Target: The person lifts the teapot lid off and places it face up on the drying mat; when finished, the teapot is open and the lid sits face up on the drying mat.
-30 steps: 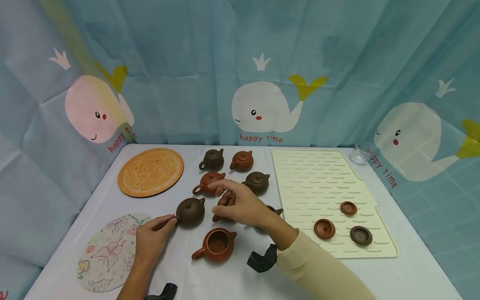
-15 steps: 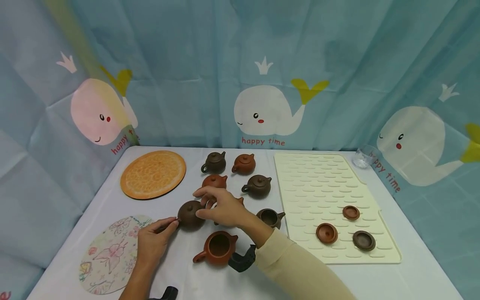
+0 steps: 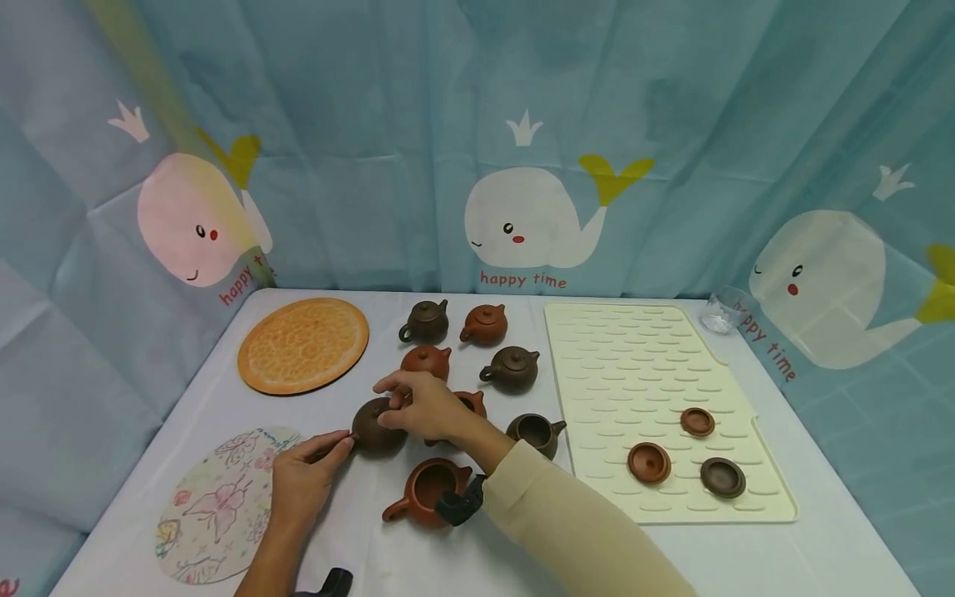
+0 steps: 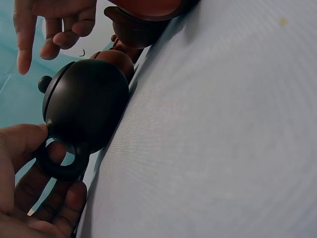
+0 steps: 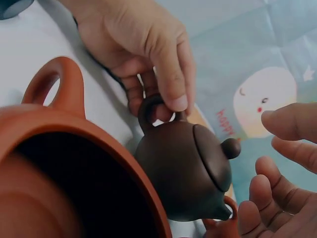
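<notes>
- Left hand: we see thumb and fingers pinching the loop handle of a dark brown teapot.
- Right hand: holds nothing; fingers apart and loosely bent near the lid's ball-shaped knob, a gap showing between them in both wrist views.
- Teapot: smooth, matt, clay-like; squat rounded body, domed lid seated, short tapering spout. We note it upright on the white cloth surface, left of centre.
- Direction: handle points left, toward the left hand; spout lies opposite. Long axis runs crosswise from handle to spout; from the head view the right hand hides the spout end.
- Just nearer us: a lidless reddish teapot, wide round mouth, handle also leftward.
- To the right: a cream mat with raised oval ridges, bearing three round lids.
</notes>
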The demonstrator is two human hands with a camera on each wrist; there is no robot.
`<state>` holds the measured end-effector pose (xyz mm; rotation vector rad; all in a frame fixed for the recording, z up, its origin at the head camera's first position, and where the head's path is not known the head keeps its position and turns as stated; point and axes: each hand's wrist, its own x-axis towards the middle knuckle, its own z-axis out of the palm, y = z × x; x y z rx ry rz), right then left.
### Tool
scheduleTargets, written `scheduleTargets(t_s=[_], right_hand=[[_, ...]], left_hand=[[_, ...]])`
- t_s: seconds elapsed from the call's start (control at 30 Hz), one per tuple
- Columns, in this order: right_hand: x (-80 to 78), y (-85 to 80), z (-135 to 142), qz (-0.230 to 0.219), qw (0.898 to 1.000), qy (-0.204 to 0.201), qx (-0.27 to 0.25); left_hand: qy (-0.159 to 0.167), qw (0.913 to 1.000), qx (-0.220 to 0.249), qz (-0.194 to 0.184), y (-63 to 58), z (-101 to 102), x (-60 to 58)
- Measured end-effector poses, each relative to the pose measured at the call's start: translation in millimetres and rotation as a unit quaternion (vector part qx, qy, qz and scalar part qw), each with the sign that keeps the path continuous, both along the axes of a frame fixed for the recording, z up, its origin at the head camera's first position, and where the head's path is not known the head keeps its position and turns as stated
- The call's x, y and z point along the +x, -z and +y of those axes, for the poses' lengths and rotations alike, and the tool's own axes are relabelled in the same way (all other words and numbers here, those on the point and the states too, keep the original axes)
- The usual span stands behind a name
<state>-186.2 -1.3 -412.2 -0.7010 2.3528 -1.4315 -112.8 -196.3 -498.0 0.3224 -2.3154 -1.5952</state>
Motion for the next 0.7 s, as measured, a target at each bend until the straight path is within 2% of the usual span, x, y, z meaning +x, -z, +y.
scheduleTargets(t_s=[0.17,0.43,0.7], right_hand=[[-3.1,2.2,-7,0.001,1.000,-0.002,0.023],[-7.9,10.7,-17,0.033,0.997,-0.009,0.075],[-8.1,13.2,-23,0.057,0.990,0.001,0.127]], left_hand=[[0.003,1.0000,0.009,0.001,-2.6,-1,1.3],[0.007,0.9999,0.011,0.004,-1.7,-1,1.6],[0.011,0.9997,0.020,0.008,-1.5,0,1.7]])
